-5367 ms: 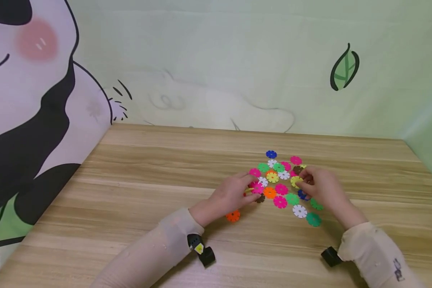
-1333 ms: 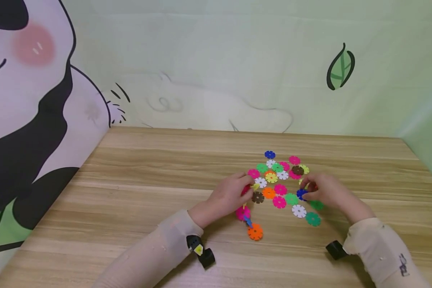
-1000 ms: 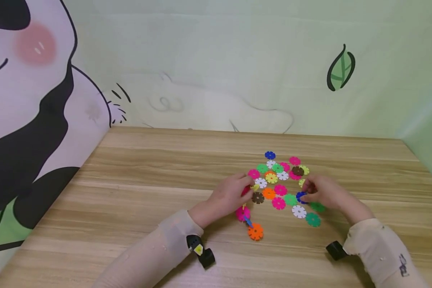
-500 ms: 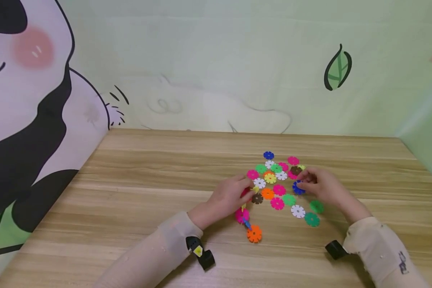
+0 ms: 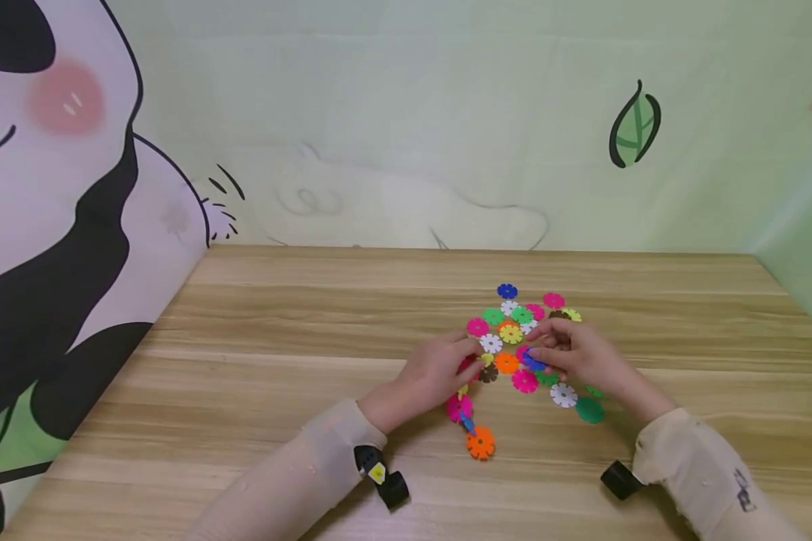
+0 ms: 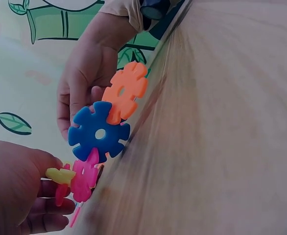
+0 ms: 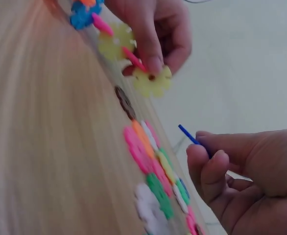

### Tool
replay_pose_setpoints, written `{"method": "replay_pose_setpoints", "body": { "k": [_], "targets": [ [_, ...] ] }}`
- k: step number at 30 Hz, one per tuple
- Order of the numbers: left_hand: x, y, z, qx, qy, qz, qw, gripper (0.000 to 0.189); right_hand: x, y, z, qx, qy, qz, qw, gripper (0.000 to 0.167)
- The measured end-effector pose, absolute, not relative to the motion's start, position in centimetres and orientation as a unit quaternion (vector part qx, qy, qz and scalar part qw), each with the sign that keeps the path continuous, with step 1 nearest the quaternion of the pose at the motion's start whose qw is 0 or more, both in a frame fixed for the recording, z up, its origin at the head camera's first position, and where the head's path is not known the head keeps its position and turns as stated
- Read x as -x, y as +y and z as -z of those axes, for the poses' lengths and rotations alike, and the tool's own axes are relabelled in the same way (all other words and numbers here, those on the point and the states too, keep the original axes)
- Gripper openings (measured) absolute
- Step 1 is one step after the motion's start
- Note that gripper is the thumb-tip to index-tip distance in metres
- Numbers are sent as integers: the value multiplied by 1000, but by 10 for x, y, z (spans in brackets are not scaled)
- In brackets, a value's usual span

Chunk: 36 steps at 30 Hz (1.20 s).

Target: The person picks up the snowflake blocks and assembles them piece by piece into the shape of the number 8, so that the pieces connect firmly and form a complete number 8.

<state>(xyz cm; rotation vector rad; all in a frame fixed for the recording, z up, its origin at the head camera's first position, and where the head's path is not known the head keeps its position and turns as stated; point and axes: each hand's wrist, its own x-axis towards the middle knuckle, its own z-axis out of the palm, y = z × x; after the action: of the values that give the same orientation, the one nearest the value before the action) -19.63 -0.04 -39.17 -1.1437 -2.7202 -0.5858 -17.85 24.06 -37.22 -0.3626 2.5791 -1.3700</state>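
My left hand grips a chain of notched plastic discs slotted into one another at angles. An orange disc forms its near end, followed by a blue one, then pink and yellow ones. In the right wrist view, my left thumb presses the yellow disc at the other end. Over the right part of the loose discs, my right hand pinches a dark blue disc between thumb and fingers. That disc, seen edge-on in the right wrist view, is apart from the chain.
Loose flower-shaped discs lie in a spread on the wooden table, among them an orange disc, a white disc and a green disc. A printed wall covering stands behind the table.
My right hand has taken the dark blue disc from the pile's right side and moved left with it. Earlier it was at a yellow disc. The chain now extends further toward me from my left hand.
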Motion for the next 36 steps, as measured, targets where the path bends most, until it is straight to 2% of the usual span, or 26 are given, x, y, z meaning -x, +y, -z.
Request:
{"method": "replay_pose_setpoints", "body": {
  "k": [7, 18, 25, 36],
  "targets": [
    [198, 1, 393, 394, -897, 186, 75, 15, 176, 222, 379, 94, 865, 488, 69, 20],
    [194, 3, 393, 425, -882, 184, 88, 14, 174, 210, 386, 101, 857, 502, 65, 17],
    [193, 3, 392, 430, -879, 185, 94, 14, 173, 206, 388, 97, 869, 484, 28, 16],
    [193, 3, 396, 447, -864, 189, 135, 10, 169, 195, 395, 69, 826, 558, 42, 17]
  ]
}}
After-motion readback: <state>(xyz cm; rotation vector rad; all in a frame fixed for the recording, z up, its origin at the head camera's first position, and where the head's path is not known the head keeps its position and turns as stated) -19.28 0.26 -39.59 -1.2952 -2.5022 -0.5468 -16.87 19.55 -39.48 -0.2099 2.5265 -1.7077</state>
